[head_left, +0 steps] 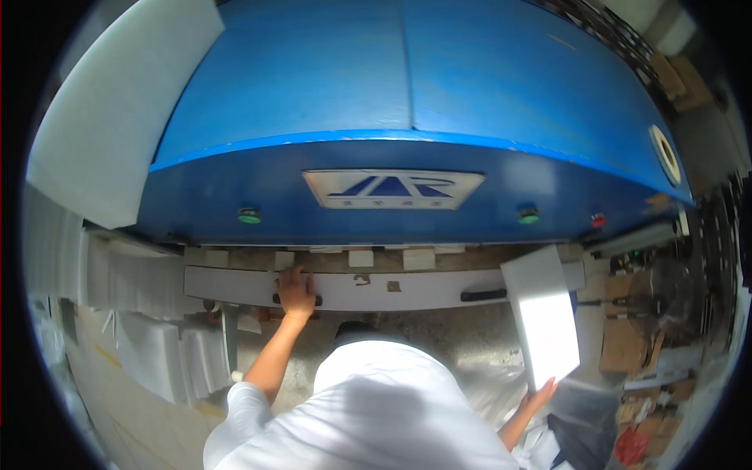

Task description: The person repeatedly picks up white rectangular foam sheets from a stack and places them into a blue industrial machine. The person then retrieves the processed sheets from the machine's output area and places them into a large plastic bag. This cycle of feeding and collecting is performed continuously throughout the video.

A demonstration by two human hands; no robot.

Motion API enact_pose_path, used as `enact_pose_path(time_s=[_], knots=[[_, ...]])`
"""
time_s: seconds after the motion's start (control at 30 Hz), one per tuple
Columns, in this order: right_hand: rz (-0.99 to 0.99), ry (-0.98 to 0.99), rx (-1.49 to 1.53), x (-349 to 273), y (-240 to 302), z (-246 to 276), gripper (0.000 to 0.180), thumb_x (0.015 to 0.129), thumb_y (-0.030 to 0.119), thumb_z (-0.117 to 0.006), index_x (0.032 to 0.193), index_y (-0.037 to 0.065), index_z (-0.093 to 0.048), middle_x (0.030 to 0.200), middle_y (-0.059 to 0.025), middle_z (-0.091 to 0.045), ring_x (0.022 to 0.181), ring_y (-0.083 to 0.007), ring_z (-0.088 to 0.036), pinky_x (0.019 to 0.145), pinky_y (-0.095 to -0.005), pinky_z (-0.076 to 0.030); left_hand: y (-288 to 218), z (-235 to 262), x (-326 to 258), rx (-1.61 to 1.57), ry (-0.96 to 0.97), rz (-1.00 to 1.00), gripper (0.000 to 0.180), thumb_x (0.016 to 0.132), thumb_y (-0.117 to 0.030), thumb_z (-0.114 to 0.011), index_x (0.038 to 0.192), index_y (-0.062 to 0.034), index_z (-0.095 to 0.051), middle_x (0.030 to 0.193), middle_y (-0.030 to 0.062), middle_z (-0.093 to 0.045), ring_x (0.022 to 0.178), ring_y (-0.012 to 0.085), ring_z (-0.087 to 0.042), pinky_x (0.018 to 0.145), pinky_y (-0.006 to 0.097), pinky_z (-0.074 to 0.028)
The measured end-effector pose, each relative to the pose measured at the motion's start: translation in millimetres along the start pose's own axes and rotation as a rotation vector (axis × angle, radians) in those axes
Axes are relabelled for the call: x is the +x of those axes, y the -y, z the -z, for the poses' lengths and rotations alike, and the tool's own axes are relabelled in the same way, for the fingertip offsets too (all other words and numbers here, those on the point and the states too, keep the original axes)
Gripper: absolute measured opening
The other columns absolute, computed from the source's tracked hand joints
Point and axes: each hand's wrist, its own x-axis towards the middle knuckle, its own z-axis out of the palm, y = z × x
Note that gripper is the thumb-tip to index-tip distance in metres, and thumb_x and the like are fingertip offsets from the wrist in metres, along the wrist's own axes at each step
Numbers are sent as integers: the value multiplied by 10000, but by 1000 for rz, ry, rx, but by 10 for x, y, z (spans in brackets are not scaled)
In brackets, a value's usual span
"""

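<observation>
A white rectangular foam board (544,321) stands tilted at the right, and my right hand (540,395) grips its lower end. The upper end of the board overlaps the right part of a long white panel (423,290) in front of the blue machine. My left hand (296,294) lies on the left part of this panel, over a black handle, with its fingers apart and pointing toward the machine. A second black handle (483,295) shows on the panel's right part.
A blue machine (392,211) with green buttons (249,215) and a red button (598,220) spans the front. Small white blocks (419,259) lie behind the panel. White foam sheets (145,274) stand at the left. A black fan (662,301) and cardboard (623,329) are at the right.
</observation>
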Motion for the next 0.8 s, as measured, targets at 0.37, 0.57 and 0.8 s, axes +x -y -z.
enact_pose_path(time_s=[0.37,0.57,0.8], knots=[[49,98,-24,343,-386,-1712,650,985,334,-570,1462,-32,-324,1429,-207,-437,1304,-320,-449,1075,-430,-368,8,-134,192,-100,-82,46,669,903,-299,-644,1414,20,-354,1459,271,-316,1342,491,-268,1078,576,-275],[1017,382,-956,-442,-172,-3064,778,928,356,-614,1504,-32,-262,1545,-256,-273,1428,-417,-259,1161,-487,-209,350,-680,854,-289,72,-96,516,903,-263,-662,1318,0,-505,1340,230,-498,1251,418,-437,1042,519,-342],[1157,799,-762,-1080,-422,-4613,653,857,266,-683,1391,-14,-433,1428,-241,-428,1350,-405,-374,1115,-515,-274,320,-970,1029,-397,23,-242,296,934,-150,-612,1168,33,-611,1160,211,-625,1076,393,-555,966,457,-413]])
